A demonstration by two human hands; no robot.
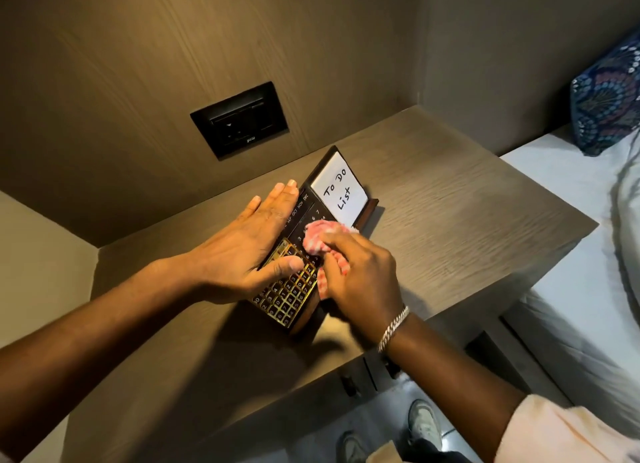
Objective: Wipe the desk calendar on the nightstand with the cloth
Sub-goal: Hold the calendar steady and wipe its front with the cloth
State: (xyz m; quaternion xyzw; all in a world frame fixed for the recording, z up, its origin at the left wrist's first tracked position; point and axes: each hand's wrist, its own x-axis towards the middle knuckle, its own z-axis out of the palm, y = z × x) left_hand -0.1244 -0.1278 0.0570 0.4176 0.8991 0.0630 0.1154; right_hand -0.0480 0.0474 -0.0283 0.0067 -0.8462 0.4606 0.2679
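The desk calendar (294, 296) is a dark board with gold-framed number tiles and month names, lying tilted on the wooden nightstand (450, 220). A white "To Do List" card (339, 187) sits at its far end. My left hand (242, 248) rests flat on the calendar's left edge, thumb on the tiles, steadying it. My right hand (360, 275) is closed around a bunched pink-and-white checked cloth (320, 236) and presses it onto the calendar's dark middle section. A chain bracelet is on my right wrist.
A black switch and socket panel (239, 120) is set in the wood wall behind the nightstand. To the right are a bed with a white sheet (588, 289) and a blue patterned pillow (606, 106). My shoes (424, 423) show below the nightstand's front edge.
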